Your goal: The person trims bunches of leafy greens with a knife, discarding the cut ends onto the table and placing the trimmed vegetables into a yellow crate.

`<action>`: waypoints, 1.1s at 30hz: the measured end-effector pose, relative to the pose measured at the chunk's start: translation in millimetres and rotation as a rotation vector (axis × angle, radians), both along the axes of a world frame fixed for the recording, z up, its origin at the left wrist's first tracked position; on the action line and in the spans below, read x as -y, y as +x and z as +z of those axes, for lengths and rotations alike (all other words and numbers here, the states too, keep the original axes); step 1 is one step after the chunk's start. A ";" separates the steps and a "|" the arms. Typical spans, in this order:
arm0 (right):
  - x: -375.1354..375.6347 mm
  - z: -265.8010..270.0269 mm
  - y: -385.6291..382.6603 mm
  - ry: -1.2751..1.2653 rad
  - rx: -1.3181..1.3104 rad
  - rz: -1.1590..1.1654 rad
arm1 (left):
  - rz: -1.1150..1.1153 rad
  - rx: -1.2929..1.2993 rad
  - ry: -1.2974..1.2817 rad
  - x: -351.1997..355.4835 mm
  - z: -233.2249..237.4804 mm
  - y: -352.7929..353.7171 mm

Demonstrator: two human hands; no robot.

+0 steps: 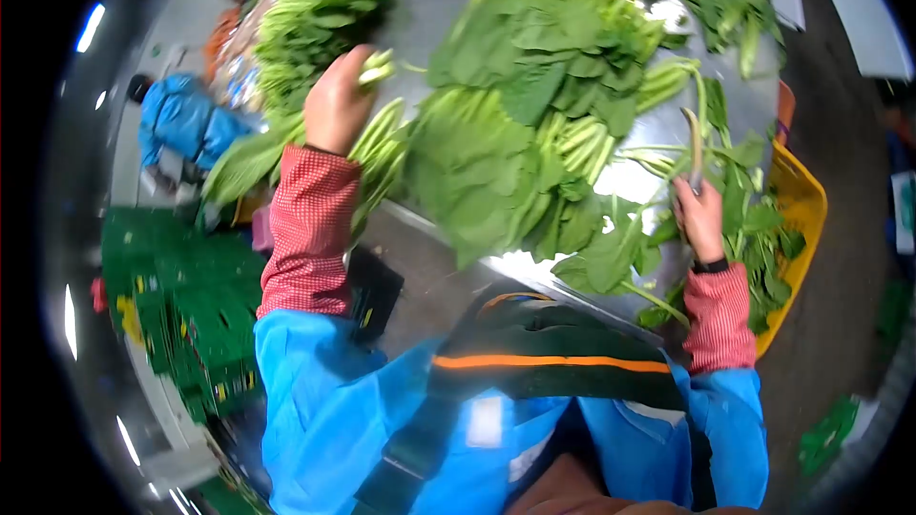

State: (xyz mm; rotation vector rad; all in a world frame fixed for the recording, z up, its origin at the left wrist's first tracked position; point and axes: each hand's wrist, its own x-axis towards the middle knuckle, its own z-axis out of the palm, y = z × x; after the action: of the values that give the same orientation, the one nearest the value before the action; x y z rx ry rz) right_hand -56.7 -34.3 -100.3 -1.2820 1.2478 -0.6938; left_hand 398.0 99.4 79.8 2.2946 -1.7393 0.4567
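My left hand (pixel 336 107) is closed round a leafy green (pixel 250 160); its pale cut stems poke out beside the thumb and its broad leaf hangs to the left. My right hand (pixel 701 215) grips a small knife (pixel 695 145) with a narrow, curved blade that points up and away from me. Between the two hands, bunches of leafy greens (pixel 477 157) lie on a shiny metal table (pixel 425 0). Loose stems and leaves (pixel 620 243) are scattered around the right hand, partly under it.
More greens (pixel 320 29) are heaped at the far left. A yellow crate (pixel 801 200) with leaves over it stands at the table's right side. Green crates (pixel 181 296) are stacked at lower left. A person in blue (pixel 181 124) is beyond them.
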 end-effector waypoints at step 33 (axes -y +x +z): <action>15.8 107.8 -64.3 -0.683 -0.152 -0.135 | -0.555 -1.996 0.404 125.6 -88.6 -327.4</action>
State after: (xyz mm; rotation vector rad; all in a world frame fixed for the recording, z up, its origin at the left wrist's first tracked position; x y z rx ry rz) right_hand -121.0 -50.1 7.4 -1.8393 1.2745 -1.2037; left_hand 70.5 -26.2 -8.9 0.9812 -1.0002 -1.7097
